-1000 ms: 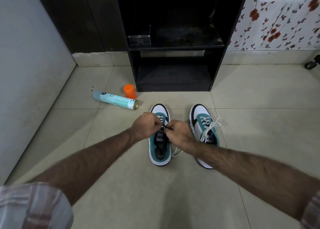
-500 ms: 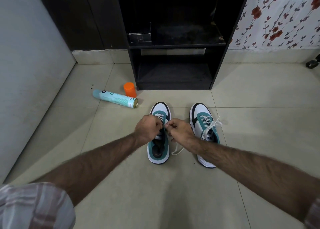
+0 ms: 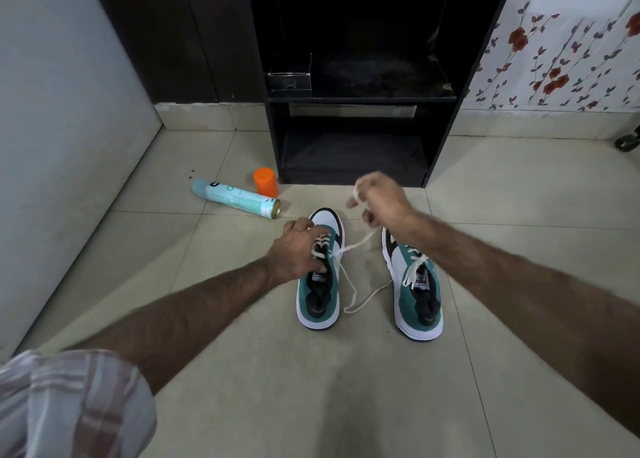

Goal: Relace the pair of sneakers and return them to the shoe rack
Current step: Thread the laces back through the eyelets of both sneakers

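Note:
Two teal, white and black sneakers stand side by side on the tiled floor. My left hand (image 3: 298,249) grips the left sneaker (image 3: 320,284) at its laced tongue. My right hand (image 3: 381,199) is raised above the floor and pinches the white lace (image 3: 356,244), which runs taut from the left sneaker's eyelets up to my fingers. A loose lace end lies on the floor between the shoes. The right sneaker (image 3: 415,294) stands untouched, partly laced. The black shoe rack (image 3: 353,111) stands just behind.
A teal spray can (image 3: 235,199) lies on its side to the left of the shoes, with an orange cap (image 3: 265,182) standing behind it. A small clear box (image 3: 290,76) sits on the rack's middle shelf. A grey wall runs along the left.
My right hand has risen and moved right and away from the left sneaker, drawing the lace out taut. My left hand has stayed on the left sneaker's tongue.

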